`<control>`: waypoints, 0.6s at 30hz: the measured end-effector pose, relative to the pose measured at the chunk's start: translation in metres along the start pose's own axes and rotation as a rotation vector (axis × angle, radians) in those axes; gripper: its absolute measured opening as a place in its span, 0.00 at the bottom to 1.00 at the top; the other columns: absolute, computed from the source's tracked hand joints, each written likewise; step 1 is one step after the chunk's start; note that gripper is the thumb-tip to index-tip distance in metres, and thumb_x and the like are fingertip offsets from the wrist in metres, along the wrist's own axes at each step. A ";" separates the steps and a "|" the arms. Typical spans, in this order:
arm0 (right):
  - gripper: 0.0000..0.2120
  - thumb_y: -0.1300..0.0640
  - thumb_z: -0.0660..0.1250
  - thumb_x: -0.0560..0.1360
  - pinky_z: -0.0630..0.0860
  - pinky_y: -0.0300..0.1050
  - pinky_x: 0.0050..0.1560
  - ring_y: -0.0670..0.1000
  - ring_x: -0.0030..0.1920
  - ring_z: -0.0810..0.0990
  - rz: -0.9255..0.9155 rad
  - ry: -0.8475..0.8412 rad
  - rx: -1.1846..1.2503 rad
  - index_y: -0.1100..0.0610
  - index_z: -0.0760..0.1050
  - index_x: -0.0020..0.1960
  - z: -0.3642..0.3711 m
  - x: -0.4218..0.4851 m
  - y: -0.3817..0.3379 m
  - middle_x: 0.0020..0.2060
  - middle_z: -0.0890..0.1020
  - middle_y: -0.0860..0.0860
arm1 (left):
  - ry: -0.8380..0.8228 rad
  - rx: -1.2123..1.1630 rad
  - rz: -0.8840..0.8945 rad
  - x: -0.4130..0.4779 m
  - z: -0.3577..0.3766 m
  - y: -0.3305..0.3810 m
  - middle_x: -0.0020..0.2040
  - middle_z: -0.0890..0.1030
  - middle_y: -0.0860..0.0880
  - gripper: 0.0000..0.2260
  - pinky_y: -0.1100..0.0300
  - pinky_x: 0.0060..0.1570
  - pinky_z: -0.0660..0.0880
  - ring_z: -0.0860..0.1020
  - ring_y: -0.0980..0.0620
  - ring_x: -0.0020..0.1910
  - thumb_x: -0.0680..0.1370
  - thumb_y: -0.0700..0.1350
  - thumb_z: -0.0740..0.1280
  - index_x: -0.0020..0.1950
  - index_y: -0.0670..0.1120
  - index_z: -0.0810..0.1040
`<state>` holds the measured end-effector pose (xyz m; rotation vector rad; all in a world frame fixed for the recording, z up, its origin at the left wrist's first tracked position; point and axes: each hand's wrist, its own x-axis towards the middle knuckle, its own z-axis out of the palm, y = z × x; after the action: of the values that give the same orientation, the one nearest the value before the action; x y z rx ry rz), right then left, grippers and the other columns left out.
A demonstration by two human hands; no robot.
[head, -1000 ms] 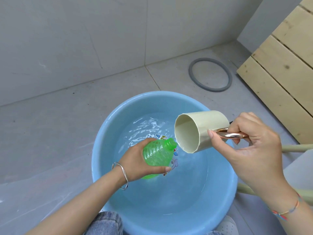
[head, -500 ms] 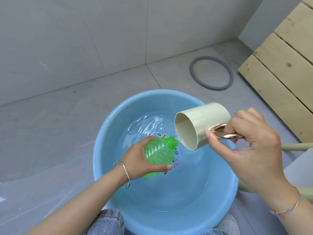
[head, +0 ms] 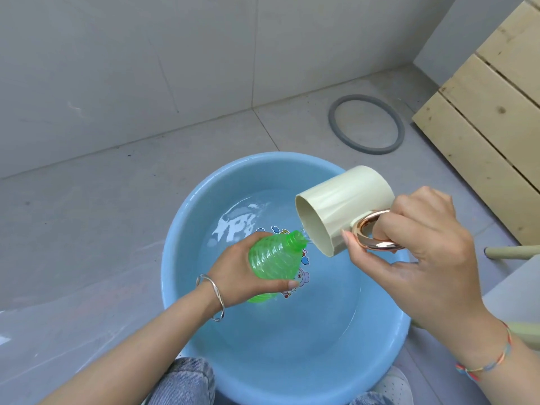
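The left hand (head: 233,273) has its fingers and thumb curled round one green bottle (head: 271,255) and holds it by its fat middle. The bottle is see-through, with ridges, and it has no cap on. It is tilted. Its long side runs from low on the left to high on the right, and its open mouth points up and right, at the cup. The right hand (head: 415,247) holds one cream cup (head: 342,206) by its one shiny pink-gold handle (head: 375,233), with fingers through the loop and the thumb under it. The cup is tipped nearly onto its side. Its open end faces left and down, and its low lip is just beside the bottle's mouth, with a little water there. Both are held in the air over one big blue tub (head: 181,223) with water in it and small picture stickers on its floor. The left wrist has one silver bangle (head: 214,296) and the right wrist one bright string band (head: 491,365). Behind the tub, one gray ring (head: 366,124) lies flat on the floor near some wooden boards (head: 482,112).
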<state>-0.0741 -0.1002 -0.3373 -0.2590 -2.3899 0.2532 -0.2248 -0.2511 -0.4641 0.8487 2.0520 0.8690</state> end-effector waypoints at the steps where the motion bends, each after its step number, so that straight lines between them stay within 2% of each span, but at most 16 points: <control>1: 0.17 0.59 0.71 0.71 0.61 0.42 0.44 0.48 0.37 0.59 -0.011 0.000 -0.004 0.59 0.68 0.28 0.000 0.000 0.000 0.27 0.67 0.51 | 0.002 -0.003 0.007 0.000 0.000 0.000 0.54 0.77 0.64 0.39 0.66 0.55 0.69 0.75 0.60 0.56 0.53 0.70 0.76 0.62 0.63 0.70; 6: 0.17 0.62 0.72 0.71 0.61 0.39 0.49 0.52 0.35 0.62 -0.114 0.013 -0.046 0.61 0.69 0.27 0.001 -0.003 -0.002 0.26 0.69 0.52 | -0.001 -0.009 0.016 -0.001 -0.001 0.001 0.53 0.77 0.65 0.36 0.68 0.52 0.68 0.75 0.61 0.55 0.55 0.68 0.77 0.61 0.64 0.70; 9: 0.16 0.62 0.72 0.72 0.60 0.39 0.50 0.52 0.36 0.62 -0.194 0.021 -0.059 0.57 0.67 0.31 0.003 -0.006 -0.002 0.26 0.69 0.51 | 0.004 -0.006 0.011 -0.001 -0.001 0.001 0.53 0.76 0.66 0.37 0.71 0.50 0.67 0.74 0.62 0.55 0.56 0.67 0.78 0.61 0.64 0.70; 12: 0.16 0.61 0.71 0.72 0.60 0.38 0.50 0.51 0.36 0.62 -0.199 0.029 -0.052 0.55 0.65 0.33 0.005 -0.007 -0.003 0.27 0.68 0.50 | -0.001 -0.016 0.009 -0.001 0.000 0.001 0.55 0.77 0.65 0.39 0.68 0.54 0.69 0.74 0.61 0.56 0.54 0.70 0.76 0.62 0.63 0.70; 15: 0.18 0.59 0.72 0.71 0.61 0.37 0.46 0.49 0.35 0.60 0.013 0.051 0.020 0.58 0.67 0.28 0.005 -0.007 -0.002 0.28 0.63 0.46 | 0.011 -0.031 0.022 -0.001 -0.001 0.000 0.53 0.78 0.64 0.38 0.68 0.53 0.70 0.75 0.61 0.55 0.53 0.70 0.76 0.60 0.64 0.70; 17: 0.18 0.55 0.71 0.70 0.61 0.35 0.40 0.46 0.34 0.61 0.296 0.072 0.129 0.57 0.65 0.29 0.007 -0.010 0.004 0.27 0.62 0.46 | 0.022 -0.040 0.017 -0.001 -0.002 -0.002 0.54 0.78 0.64 0.38 0.69 0.53 0.69 0.75 0.61 0.55 0.54 0.69 0.77 0.61 0.62 0.71; 18: 0.19 0.54 0.71 0.69 0.61 0.34 0.37 0.45 0.33 0.63 0.441 0.086 0.189 0.58 0.64 0.29 0.009 -0.012 0.009 0.27 0.63 0.50 | 0.030 -0.043 0.012 -0.001 -0.002 -0.003 0.54 0.78 0.63 0.39 0.68 0.54 0.69 0.75 0.61 0.55 0.53 0.70 0.75 0.62 0.62 0.71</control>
<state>-0.0700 -0.0955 -0.3536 -0.6932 -2.1821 0.6527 -0.2268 -0.2544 -0.4648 0.8297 2.0480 0.9342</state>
